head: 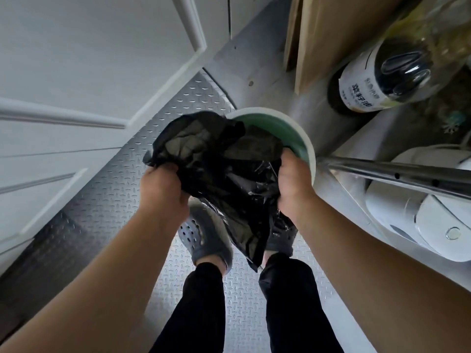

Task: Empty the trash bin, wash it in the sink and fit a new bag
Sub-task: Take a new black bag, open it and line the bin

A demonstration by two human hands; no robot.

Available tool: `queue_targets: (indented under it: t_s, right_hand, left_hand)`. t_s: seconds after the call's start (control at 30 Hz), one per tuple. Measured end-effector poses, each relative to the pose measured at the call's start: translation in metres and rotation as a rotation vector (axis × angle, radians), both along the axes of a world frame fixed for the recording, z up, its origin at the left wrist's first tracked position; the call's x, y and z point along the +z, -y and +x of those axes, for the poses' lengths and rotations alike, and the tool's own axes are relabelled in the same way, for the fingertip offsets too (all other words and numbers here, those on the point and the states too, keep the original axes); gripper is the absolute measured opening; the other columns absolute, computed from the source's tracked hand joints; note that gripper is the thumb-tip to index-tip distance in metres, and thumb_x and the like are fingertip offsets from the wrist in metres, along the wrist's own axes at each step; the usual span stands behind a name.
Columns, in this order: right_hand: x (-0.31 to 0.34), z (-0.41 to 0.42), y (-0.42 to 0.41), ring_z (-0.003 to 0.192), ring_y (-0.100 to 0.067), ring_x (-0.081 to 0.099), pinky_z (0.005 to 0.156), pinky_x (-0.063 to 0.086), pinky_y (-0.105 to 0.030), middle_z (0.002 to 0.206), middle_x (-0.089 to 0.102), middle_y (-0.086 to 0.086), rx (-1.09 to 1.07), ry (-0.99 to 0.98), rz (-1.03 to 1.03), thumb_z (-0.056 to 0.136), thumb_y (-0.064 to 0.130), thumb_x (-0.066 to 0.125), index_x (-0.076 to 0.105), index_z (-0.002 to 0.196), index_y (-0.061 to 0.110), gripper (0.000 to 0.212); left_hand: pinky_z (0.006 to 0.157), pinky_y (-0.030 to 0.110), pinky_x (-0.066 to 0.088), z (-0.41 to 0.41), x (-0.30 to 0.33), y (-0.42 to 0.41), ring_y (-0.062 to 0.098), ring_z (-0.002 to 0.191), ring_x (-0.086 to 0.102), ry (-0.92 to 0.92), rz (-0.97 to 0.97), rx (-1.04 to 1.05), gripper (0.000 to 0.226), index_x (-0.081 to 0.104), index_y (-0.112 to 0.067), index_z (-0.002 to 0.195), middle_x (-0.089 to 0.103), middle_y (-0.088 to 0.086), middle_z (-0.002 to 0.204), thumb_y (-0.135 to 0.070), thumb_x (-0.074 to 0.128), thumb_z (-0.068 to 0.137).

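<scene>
A round green trash bin [293,138] with a pale rim stands on the floor just ahead of my feet. A crumpled black plastic bag [219,159] hangs over its near left side and covers most of the opening. My left hand [163,189] grips the bag's left edge. My right hand [293,184] grips the bag's right side, right by the bin's rim. A loose tail of the bag dangles down over my shoes.
The floor is grey metal tread plate [114,200]. A white panelled door [76,98] stands at the left. At the right are a metal shelf rail [395,171], a white appliance [433,225], a large dark oil bottle [377,80] and cardboard [331,34].
</scene>
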State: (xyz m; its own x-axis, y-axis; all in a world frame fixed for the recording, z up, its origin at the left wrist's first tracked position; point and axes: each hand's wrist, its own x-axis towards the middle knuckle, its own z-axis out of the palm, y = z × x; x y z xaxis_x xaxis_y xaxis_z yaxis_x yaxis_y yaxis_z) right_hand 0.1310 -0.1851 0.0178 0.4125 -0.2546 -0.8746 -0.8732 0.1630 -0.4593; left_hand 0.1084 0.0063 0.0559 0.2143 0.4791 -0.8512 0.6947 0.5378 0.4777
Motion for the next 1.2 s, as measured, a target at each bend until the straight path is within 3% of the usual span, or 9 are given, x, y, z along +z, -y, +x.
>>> queue_targets:
  t_s: [0.1,0.23,0.33,0.47,0.67,0.83,1.0,1.1,1.2]
  right_hand:
    - [-0.007,0.013,-0.011,0.066,-0.013,0.052,0.066,0.046,-0.031,0.07,0.052,-0.013,0.035,0.055,-0.09,0.088,0.038,0.046,0.06,0.1,-0.007,0.049]
    - [-0.019,0.022,-0.008,0.036,-0.001,0.034,0.039,0.027,-0.015,0.042,0.035,0.008,0.206,0.254,-0.335,0.094,0.019,0.041,0.036,0.052,0.015,0.042]
    - [-0.024,0.02,0.004,0.042,-0.008,0.034,0.042,0.028,-0.018,0.047,0.027,0.001,0.464,0.327,-0.535,0.092,0.018,0.039,0.028,0.05,0.016,0.044]
    - [-0.009,0.022,0.022,0.046,-0.003,0.033,0.046,0.024,-0.018,0.049,0.025,0.004,0.457,0.478,-0.585,0.09,0.018,0.043,0.023,0.054,0.021,0.041]
    - [0.058,0.039,0.053,0.052,0.003,0.039,0.059,0.034,-0.022,0.046,0.042,0.017,0.07,0.621,-0.34,0.094,0.021,0.049,0.044,0.048,0.025,0.046]
    - [0.085,0.019,0.071,0.085,-0.01,0.064,0.088,0.054,-0.032,0.081,0.066,0.008,-0.227,0.522,-0.057,0.092,0.033,0.06,0.069,0.066,0.021,0.029]
    - [0.07,-0.039,0.074,0.101,-0.005,0.068,0.086,0.053,-0.021,0.106,0.074,0.008,0.262,0.359,-0.312,0.079,0.049,0.07,0.065,0.112,0.023,0.042]
    - [0.049,-0.065,0.077,0.082,0.015,0.06,0.065,0.04,0.002,0.095,0.067,0.013,0.448,0.219,-0.486,0.073,0.035,0.08,0.057,0.11,0.023,0.045]
    - [0.034,-0.075,0.082,0.079,0.017,0.058,0.062,0.04,-0.003,0.09,0.063,0.019,0.449,0.164,-0.53,0.077,0.027,0.078,0.054,0.106,0.029,0.038]
  left_hand:
    - [0.073,0.036,0.054,-0.001,-0.006,-0.001,0.021,0.074,0.068,0.006,-0.043,0.03,0.027,0.067,-0.013,0.086,0.071,0.005,0.074,0.004,0.045,0.086]
    - [0.07,0.033,0.056,-0.003,-0.02,0.007,0.022,0.078,0.066,-0.014,-0.013,-0.032,0.028,0.068,-0.015,0.085,0.071,0.003,0.075,0.002,0.046,0.081]
    - [0.068,0.037,0.045,-0.005,-0.028,0.013,0.019,0.072,0.051,-0.023,0.126,-0.214,0.025,0.063,-0.02,0.075,0.058,-0.003,0.068,-0.005,0.043,0.076]
    - [0.066,0.031,0.046,-0.009,-0.024,0.014,0.015,0.071,0.054,0.014,0.245,-0.323,0.023,0.065,-0.025,0.074,0.063,-0.007,0.071,-0.009,0.048,0.074]
    - [0.07,0.037,0.052,-0.02,0.007,-0.004,0.022,0.075,0.063,0.106,0.148,-0.241,0.025,0.071,-0.019,0.074,0.068,0.008,0.079,0.002,0.059,0.079]
    - [0.061,0.024,0.057,-0.034,0.03,-0.01,0.009,0.065,0.07,0.198,0.114,-0.204,0.04,0.076,-0.024,0.07,0.073,-0.005,0.07,0.006,0.057,0.087]
    - [0.078,0.034,0.059,-0.052,0.024,-0.002,0.018,0.089,0.074,0.173,0.039,-0.335,0.021,0.074,-0.021,0.087,0.078,0.002,0.094,-0.003,0.063,0.089]
    - [0.076,0.037,0.057,-0.066,0.01,0.008,0.022,0.092,0.073,0.09,-0.012,-0.397,0.02,0.074,-0.026,0.088,0.077,0.001,0.095,-0.007,0.068,0.087]
    - [0.07,0.036,0.056,-0.075,-0.007,0.007,0.022,0.086,0.071,-0.014,0.009,-0.394,0.018,0.072,-0.027,0.085,0.076,-0.002,0.087,-0.009,0.069,0.085]
